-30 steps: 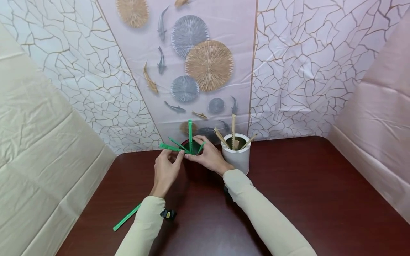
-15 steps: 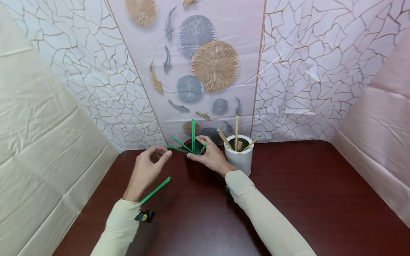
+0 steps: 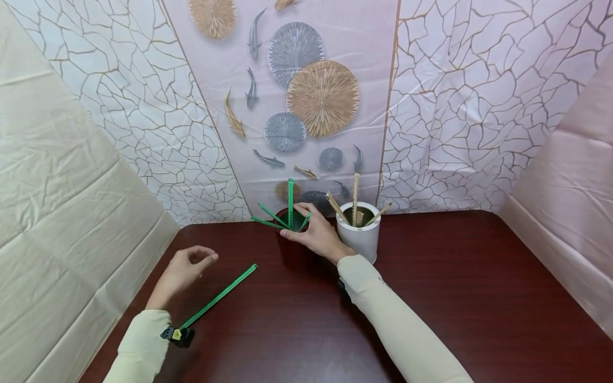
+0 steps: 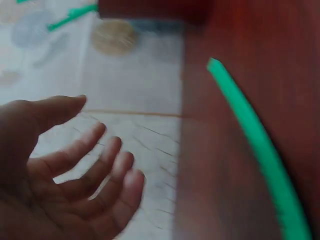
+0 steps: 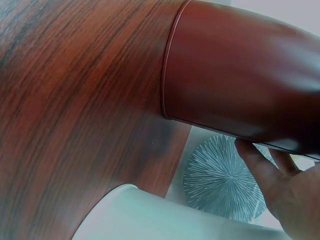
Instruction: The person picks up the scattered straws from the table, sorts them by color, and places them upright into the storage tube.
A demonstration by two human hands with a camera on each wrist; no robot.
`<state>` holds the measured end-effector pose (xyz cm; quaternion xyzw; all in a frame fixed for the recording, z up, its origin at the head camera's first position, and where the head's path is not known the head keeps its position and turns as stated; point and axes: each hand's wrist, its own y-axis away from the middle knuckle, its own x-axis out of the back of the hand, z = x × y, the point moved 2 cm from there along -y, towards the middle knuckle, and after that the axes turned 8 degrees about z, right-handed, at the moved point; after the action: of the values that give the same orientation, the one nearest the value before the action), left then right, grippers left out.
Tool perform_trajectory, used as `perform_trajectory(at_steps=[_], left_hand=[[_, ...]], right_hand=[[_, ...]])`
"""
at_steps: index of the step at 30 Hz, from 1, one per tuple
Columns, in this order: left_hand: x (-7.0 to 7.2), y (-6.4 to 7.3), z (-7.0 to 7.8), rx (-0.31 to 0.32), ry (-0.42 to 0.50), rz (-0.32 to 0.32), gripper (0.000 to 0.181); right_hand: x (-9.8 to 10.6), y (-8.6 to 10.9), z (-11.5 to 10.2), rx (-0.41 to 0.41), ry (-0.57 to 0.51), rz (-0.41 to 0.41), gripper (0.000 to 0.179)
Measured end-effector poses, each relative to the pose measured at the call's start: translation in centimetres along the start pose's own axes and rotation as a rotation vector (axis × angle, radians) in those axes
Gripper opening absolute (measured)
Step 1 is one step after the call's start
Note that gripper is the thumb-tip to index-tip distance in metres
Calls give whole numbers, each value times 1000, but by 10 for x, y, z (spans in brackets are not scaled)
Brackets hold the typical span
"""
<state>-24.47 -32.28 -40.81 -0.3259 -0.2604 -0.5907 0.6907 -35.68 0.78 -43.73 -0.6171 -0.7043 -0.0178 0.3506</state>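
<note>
A dark red cylindrical cup (image 3: 293,254) stands near the back edge of the table, with several slim green sticks (image 3: 290,198) leaning out of it. My right hand (image 3: 320,235) grips the cup near its rim, thumb at the front and fingers on the far side. In the right wrist view, fingertips touch the side of the red cup (image 5: 240,75). My left hand (image 3: 181,272) holds nothing, its fingers loosely bent in the air above the table's left part. Beside it, one long green stick (image 3: 221,296) lies diagonally on the table; the left wrist partly covers its near end.
A white cylindrical cup (image 3: 359,243) with several tan sticks (image 3: 355,198) stands just right of the red one. Patterned cloth (image 3: 436,133) hangs behind the dark wood table (image 3: 445,287), and pale cloth sheets (image 3: 72,202) flank it.
My left hand let go of a green stick at the red cup, then moved left and toward me. The loose green stick is now more exposed. My right hand keeps its hold.
</note>
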Motion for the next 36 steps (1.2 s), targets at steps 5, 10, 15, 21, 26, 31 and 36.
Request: perform_trajectory(at_steps=[5,10,15,21,26,31,36], left_hand=[[-13,3,-31,78,-30,-62,35],[-24,11,-39,115,-23,-150,34],[-35,17,-33,108,-81,-157,31],[-46,22,-25,102,-146,-119,11],[-54,21,-20,55,-164,-133,7],[-59,20,-18,9,-208,-139,7],[-45,18,-6,-50,-194,-48,11]], right_hand=[[0,1,-2,-17,-11,-10,93],[-3,1,-5,-17,-3,-19,92],[-5,1,-6,-16,-4,-12,92],[-4,0,-6,-1,14,0,92],[-1,0,-4,2,25,-2,91],[1,0,-1,-4,19,-6,90],[2,0,0,-8,5,-15,91]])
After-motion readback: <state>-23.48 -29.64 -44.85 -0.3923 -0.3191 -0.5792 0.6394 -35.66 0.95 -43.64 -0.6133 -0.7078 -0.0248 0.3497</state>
